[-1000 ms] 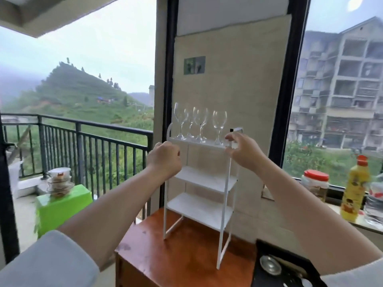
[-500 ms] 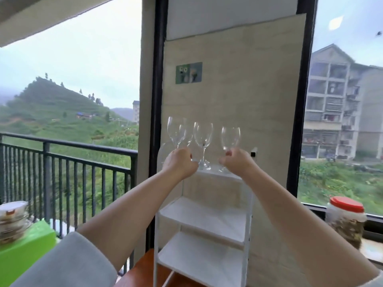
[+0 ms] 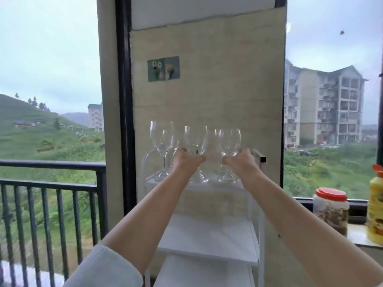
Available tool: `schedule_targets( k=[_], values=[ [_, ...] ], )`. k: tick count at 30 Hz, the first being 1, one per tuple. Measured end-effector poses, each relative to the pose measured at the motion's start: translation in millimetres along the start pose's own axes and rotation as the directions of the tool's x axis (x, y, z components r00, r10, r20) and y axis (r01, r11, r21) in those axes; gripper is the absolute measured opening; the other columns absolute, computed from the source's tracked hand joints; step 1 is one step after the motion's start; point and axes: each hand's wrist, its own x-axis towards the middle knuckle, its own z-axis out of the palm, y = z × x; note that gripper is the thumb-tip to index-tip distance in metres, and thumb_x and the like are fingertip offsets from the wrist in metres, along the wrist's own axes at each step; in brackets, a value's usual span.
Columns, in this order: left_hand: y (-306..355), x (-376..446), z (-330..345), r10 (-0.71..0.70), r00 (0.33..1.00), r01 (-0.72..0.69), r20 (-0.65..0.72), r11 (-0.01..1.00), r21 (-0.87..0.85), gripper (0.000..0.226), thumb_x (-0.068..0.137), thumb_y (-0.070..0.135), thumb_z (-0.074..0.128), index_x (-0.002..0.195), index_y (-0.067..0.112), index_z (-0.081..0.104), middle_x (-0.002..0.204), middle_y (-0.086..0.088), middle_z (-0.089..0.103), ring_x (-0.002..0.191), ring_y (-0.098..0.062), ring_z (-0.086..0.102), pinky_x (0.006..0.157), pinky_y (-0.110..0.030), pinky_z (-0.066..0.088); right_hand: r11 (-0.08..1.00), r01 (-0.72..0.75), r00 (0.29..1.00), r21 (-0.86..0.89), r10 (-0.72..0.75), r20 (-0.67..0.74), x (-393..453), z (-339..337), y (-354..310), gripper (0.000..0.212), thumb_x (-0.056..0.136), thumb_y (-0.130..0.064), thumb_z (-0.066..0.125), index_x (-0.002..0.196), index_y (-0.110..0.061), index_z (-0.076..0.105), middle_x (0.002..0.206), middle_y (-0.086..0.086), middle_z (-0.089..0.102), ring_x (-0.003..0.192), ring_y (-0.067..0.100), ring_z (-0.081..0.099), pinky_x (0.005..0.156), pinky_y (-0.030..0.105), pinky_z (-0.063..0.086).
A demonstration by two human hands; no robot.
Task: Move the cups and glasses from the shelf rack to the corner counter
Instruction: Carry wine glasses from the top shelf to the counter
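On the rack's (image 3: 207,241) top shelf, your hands have closed in since a moment ago: then both were just reaching the stems, now each has one. Your left hand (image 3: 187,160) curls around the middle glass (image 3: 195,139) just under its bowl; your right hand (image 3: 240,161) grips the right glass (image 3: 228,141) the same way. Both feet look to be on the shelf, or barely off. Left of the rack's centre, two more glasses (image 3: 161,137) wait untouched. Nothing has reached the counter, so the carrying starts with this lift.
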Motion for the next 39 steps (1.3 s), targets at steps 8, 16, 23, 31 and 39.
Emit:
schedule_targets(
  k=[8, 16, 23, 31, 39],
  values=[
    [-9, 13, -4, 0.049, 0.977, 0.015, 0.206, 0.954, -0.301, 0.022, 0.086, 0.016, 0.061, 0.089, 0.019, 0.039, 0.068, -0.003, 0.050, 0.056, -0.014, 0.046, 0.054, -0.026, 0.039, 0.963, -0.140, 0.990, 0.232, 0.134, 0.041, 2, 7, -3, 0.019, 0.076, 0.002, 0.056, 0.090, -0.007, 0.049, 0.070, 0.008, 0.048, 0.059, 0.018, 0.041, 0.053, 0.025, 0.031],
    [-4, -15, -23, 0.191, 0.939, -0.049, 0.287, 0.899, -0.436, 0.045, 0.090, 0.022, 0.054, 0.127, 0.010, 0.032, 0.078, -0.002, 0.044, 0.061, -0.012, 0.045, 0.060, -0.026, 0.043, 0.906, 0.008, 0.999, 0.423, -0.022, 0.028, -29, 2, -6, 0.034, 0.076, 0.017, 0.050, 0.068, -0.016, 0.049, 0.056, 0.003, 0.045, 0.044, 0.012, 0.039, 0.045, 0.024, 0.034],
    [-3, -55, -30, 0.276, 0.872, 0.044, 0.405, 0.780, -0.624, 0.009, 0.094, 0.025, 0.043, 0.086, 0.021, 0.043, 0.070, 0.000, 0.043, 0.038, 0.002, 0.048, 0.043, -0.017, 0.041, 0.869, 0.045, 0.995, 0.493, -0.083, 0.055, -82, -44, -7, 0.042, 0.074, 0.023, 0.047, 0.088, -0.017, 0.051, 0.055, 0.005, 0.048, 0.029, 0.006, 0.041, 0.032, 0.016, 0.033],
    [21, -139, 40, 0.225, 0.691, 0.347, 0.687, 0.730, -0.588, 0.032, 0.073, 0.053, 0.055, 0.081, 0.023, 0.046, 0.073, -0.003, 0.049, 0.032, 0.001, 0.041, 0.035, -0.011, 0.036, 0.884, -0.006, 0.998, 0.467, 0.034, -0.052, -166, -150, 9, 0.034, 0.075, 0.006, 0.061, 0.095, -0.020, 0.050, 0.081, 0.004, 0.052, 0.034, 0.002, 0.047, 0.030, 0.011, 0.032],
    [70, -300, 141, 0.313, 0.443, 0.569, 0.840, 0.626, -0.533, 0.093, 0.016, 0.074, 0.071, 0.092, 0.023, 0.054, 0.067, -0.001, 0.058, 0.033, -0.002, 0.048, 0.031, -0.010, 0.031, 0.920, 0.062, 0.962, 0.387, 0.047, -0.268, -291, -307, 18, 0.087, 0.020, -0.040, 0.091, 0.096, -0.019, 0.054, 0.075, 0.003, 0.060, 0.035, 0.003, 0.046, 0.032, 0.011, 0.029]
  ],
)
